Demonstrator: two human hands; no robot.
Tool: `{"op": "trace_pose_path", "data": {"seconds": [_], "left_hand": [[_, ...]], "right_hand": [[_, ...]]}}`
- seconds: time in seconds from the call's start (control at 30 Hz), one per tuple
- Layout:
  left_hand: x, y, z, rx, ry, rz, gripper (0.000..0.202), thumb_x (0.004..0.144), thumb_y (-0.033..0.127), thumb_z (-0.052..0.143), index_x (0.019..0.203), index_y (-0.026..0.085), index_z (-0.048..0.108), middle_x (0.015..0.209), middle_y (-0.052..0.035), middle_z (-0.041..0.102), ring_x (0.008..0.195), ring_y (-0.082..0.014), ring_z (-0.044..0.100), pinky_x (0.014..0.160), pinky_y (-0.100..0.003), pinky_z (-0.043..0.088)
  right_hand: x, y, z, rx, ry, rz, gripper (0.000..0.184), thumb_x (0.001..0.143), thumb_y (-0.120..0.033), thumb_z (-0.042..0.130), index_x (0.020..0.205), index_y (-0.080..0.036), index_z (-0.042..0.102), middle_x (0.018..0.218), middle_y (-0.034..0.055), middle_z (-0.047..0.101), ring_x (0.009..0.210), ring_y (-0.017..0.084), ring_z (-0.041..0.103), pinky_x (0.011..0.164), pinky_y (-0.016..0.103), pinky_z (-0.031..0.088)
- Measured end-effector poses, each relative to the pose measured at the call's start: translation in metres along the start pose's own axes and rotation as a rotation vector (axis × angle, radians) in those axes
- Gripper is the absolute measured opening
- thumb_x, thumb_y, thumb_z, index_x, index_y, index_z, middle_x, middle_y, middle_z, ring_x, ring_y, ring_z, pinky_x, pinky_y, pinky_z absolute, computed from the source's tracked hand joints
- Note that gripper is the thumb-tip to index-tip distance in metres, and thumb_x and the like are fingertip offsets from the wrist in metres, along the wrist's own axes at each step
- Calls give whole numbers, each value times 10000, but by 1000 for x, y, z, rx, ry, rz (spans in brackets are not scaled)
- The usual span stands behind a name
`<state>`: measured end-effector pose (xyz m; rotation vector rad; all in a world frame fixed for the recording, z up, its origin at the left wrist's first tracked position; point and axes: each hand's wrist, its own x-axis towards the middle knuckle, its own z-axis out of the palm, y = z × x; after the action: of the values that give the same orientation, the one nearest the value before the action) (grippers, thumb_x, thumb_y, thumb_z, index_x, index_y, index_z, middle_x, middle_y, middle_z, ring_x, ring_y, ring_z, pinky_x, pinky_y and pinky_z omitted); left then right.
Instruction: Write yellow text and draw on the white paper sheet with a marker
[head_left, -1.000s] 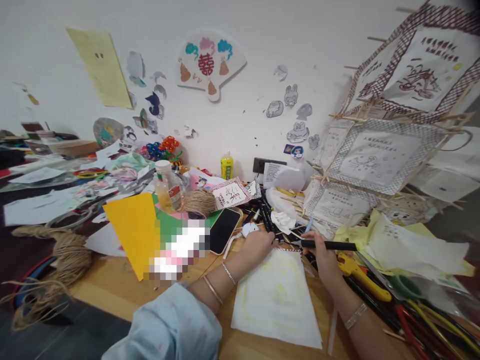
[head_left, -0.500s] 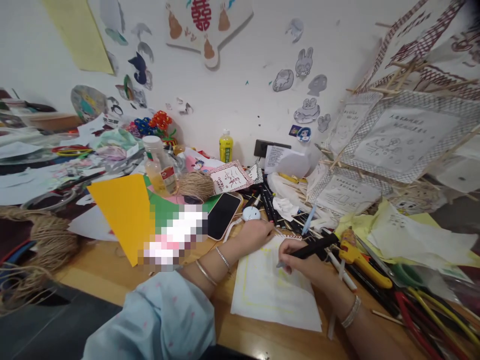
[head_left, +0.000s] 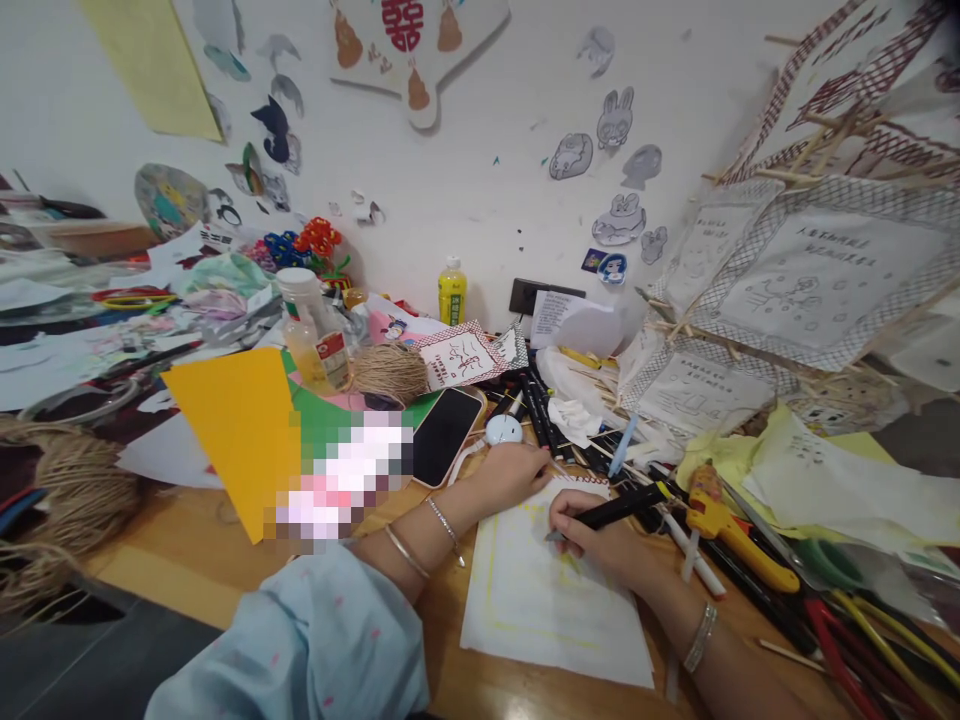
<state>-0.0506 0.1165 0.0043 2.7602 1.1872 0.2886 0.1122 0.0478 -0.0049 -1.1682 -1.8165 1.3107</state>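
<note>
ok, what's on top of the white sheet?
Left hand rests on the white sheet, top edge; right hand holds a black marker tip-down on it. Yellow border lines show; whatever lies beneath the right hand is covered.

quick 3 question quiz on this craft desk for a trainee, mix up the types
1. True or false: the right hand holds a black marker with its tip over the white sheet.
2. Which thing lies face up just left of the left hand?
A. a phone
B. a laptop
C. a dinner plate
3. Fill the gap: the glue gun lying right of the marker is ____ in colour.

Key: 1 true; 2 A; 3 yellow.
</note>
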Motion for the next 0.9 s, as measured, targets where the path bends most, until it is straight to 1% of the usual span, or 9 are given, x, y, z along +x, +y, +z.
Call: {"op": "trace_pose_path", "data": {"seconds": [0.13, 0.23, 0.33, 0.5, 0.6, 0.67, 0.77, 0.9], "left_hand": [[0, -1, 0, -6, -6, 5, 231, 922, 319, 538, 1055, 134, 579, 994, -58, 611, 837, -175, 615, 736, -360, 523], [0, -2, 2, -7, -6, 11, 239, 924, 323, 535, 1064, 135, 576, 1001, -60, 610, 847, -179, 615, 744, -365, 522], [0, -2, 2, -4, -9, 13, 239, 923, 323, 536, 1064, 135, 576, 1001, -60, 610, 848, -179, 615, 742, -365, 523], [-1, -2, -3, -5, -20, 31, 227, 924, 315, 536, 1054, 134, 580, 989, -57, 612, 838, -175, 616, 737, -360, 523], [-2, -4, -7, -12, -28, 63, 232, 923, 318, 537, 1061, 136, 577, 991, -56, 611, 841, -176, 615, 735, -359, 523], [-1, -7, -8, -7, -30, 68, 230, 924, 317, 536, 1061, 137, 578, 990, -56, 612, 841, -176, 615, 737, -360, 523], [1, -12, -7, 23, -34, 37, 216, 924, 311, 537, 1041, 136, 586, 984, -55, 614, 832, -172, 616, 739, -360, 523], [2, -15, -5, 67, -54, 8, 223, 920, 318, 543, 1038, 134, 587, 989, -56, 613, 837, -174, 615, 740, -362, 522]], "right_hand": [[0, -4, 0, -10, -34, -30, 174, 825, -324, 526, 725, -183, 544, 593, -22, 554, 517, 112, 489, 523, 226, 382], [0, -6, -1, -41, -26, -60, 118, 806, -285, 552, 752, -181, 566, 653, -5, 589, 612, 136, 533, 585, 239, 398], [0, -5, -2, -102, -12, -101, 54, 759, -233, 590, 739, -183, 582, 712, 2, 600, 682, 150, 538, 611, 241, 394], [1, 0, -2, -99, 14, -54, 72, 746, -181, 526, 675, -183, 536, 611, -29, 520, 592, 126, 473, 554, 228, 354], [1, 2, -3, -104, 46, -48, 79, 732, -170, 522, 653, -182, 522, 598, -34, 499, 579, 121, 455, 547, 226, 347], [2, 2, -4, -100, 66, -48, 81, 720, -181, 533, 640, -180, 525, 599, -27, 507, 586, 125, 461, 544, 226, 354], [4, -1, -5, -68, 97, -29, 96, 700, -214, 549, 614, -181, 524, 581, -19, 514, 573, 127, 463, 517, 223, 358], [4, -7, -4, -10, 145, -19, 125, 684, -251, 561, 591, -189, 506, 562, -17, 492, 543, 124, 442, 481, 222, 331]]}}
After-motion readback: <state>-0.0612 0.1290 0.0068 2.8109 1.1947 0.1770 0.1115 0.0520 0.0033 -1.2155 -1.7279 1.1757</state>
